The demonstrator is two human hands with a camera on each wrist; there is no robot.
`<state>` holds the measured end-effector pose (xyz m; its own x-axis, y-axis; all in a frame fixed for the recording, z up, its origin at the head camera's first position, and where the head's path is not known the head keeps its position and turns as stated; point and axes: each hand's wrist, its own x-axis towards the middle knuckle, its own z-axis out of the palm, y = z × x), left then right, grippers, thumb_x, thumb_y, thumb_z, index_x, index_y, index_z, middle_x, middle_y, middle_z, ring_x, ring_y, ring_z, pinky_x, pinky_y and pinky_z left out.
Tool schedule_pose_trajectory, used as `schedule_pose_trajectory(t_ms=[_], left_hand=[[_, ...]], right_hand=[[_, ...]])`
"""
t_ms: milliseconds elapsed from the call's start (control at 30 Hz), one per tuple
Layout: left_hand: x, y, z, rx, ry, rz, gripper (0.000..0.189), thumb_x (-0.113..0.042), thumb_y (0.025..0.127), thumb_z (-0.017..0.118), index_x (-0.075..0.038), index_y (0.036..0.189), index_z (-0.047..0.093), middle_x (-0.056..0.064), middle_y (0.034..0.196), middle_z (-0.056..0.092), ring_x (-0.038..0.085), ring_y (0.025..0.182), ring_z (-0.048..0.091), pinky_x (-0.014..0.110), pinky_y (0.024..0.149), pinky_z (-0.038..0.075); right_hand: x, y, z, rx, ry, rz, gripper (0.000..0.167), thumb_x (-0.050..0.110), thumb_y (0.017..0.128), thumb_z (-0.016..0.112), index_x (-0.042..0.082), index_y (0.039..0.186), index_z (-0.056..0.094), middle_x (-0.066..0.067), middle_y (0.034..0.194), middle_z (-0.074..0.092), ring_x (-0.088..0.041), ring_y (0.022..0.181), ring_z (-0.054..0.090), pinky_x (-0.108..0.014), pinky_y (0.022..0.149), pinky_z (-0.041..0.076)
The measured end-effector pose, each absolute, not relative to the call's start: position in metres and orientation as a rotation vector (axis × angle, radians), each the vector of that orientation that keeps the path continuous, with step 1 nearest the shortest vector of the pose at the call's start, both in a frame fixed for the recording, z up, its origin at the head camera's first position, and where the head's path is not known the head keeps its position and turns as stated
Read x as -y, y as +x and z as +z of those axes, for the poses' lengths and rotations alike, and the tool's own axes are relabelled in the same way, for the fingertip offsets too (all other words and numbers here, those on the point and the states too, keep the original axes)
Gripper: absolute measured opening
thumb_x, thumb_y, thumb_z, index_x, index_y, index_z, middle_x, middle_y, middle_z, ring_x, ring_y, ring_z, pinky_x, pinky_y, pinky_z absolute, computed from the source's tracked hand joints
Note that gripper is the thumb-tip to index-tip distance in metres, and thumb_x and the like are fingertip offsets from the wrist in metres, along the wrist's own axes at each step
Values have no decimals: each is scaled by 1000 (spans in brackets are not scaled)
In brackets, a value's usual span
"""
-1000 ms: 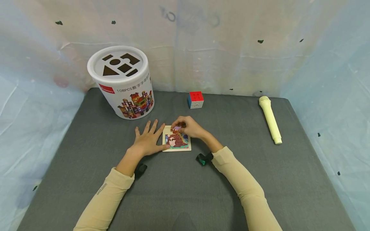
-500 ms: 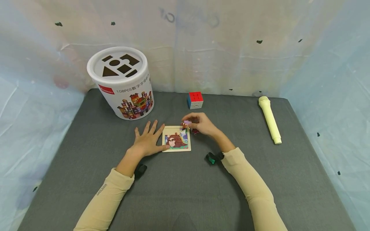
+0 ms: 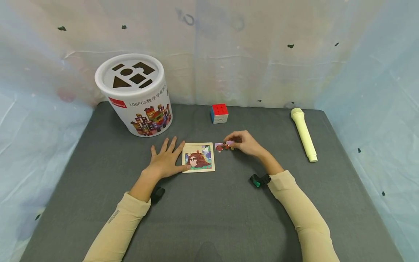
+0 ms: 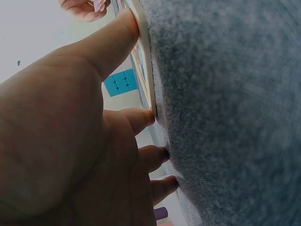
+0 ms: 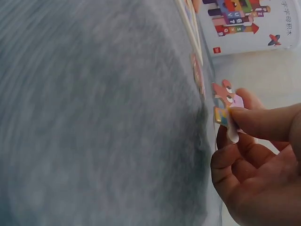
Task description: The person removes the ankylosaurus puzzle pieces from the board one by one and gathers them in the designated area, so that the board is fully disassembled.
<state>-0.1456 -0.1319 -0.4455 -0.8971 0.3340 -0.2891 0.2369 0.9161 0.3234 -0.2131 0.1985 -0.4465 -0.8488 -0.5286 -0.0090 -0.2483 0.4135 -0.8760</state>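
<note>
A small square jigsaw puzzle [image 3: 198, 160] in a pale wooden tray lies on the table, its upper left part showing bare board. My left hand [image 3: 163, 163] is spread flat beside it, with the thumb resting on the tray's lower left edge. In the left wrist view the thumb [image 4: 120, 35] and one fingertip touch the tray's rim. My right hand [image 3: 245, 143], to the right of the tray, pinches a puzzle piece [image 5: 226, 96] between thumb and fingers. Another puzzle piece [image 3: 219, 147] lies on the table between the tray and that hand.
A large white block bucket [image 3: 137, 98] with shape cutouts in its lid stands at the back left. Behind the tray sits a puzzle cube [image 3: 220, 114]. A pale yellow toy microphone [image 3: 304, 134] lies at the far right. Plastic sheeting surrounds the grey table.
My right hand has moved right, off the tray, carrying the pinched puzzle piece. The piece lying beside the tray has come into fuller view. My left hand stays in place.
</note>
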Motion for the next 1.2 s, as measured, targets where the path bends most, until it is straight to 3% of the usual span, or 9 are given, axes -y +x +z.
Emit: schedule_pose_trajectory(t_ms=[200, 367, 533, 867, 1200], left_hand=[[132, -145, -446, -2742, 423, 390, 100, -66, 89, 61, -19, 162, 13, 18, 166, 0, 43, 150, -4, 78, 106, -4], [132, -146, -446, -2733, 418, 389, 100, -66, 89, 60, -19, 162, 12, 17, 166, 0, 43, 151, -5, 78, 106, -5], [132, -146, -446, -2734, 415, 389, 100, -66, 89, 61, -19, 162, 12, 17, 166, 0, 43, 150, -5, 78, 106, -5], [132, -146, -446, -2728, 413, 384, 99, -66, 89, 60, -20, 162, 11, 17, 166, -1, 42, 150, -6, 77, 106, -6], [132, -145, -444, -2735, 414, 383, 98, -64, 90, 61, -18, 162, 14, 18, 166, 2, 44, 150, -3, 78, 106, -4]], right_hand=[[-201, -209, -441, -2382, -715, -1380, 19, -11, 95, 59, -16, 111, 66, -32, 105, 66, -45, 86, 63, -26, 70, 50], [-205, -214, -453, -2429, -708, -1351, 17, -9, 94, 61, -10, 109, 70, -24, 98, 67, -33, 81, 62, -22, 67, 48], [-203, -212, -455, -2509, -708, -1284, 15, -8, 91, 65, -5, 105, 70, -15, 93, 66, -24, 79, 60, -27, 68, 49], [-201, -207, -456, -2674, -725, -1141, 24, -7, 85, 74, -2, 109, 72, -13, 99, 61, -25, 88, 54, -35, 75, 45], [-202, -205, -454, -2694, -723, -1110, 20, -3, 86, 75, -2, 106, 74, -12, 98, 62, -24, 87, 55, -35, 74, 44]])
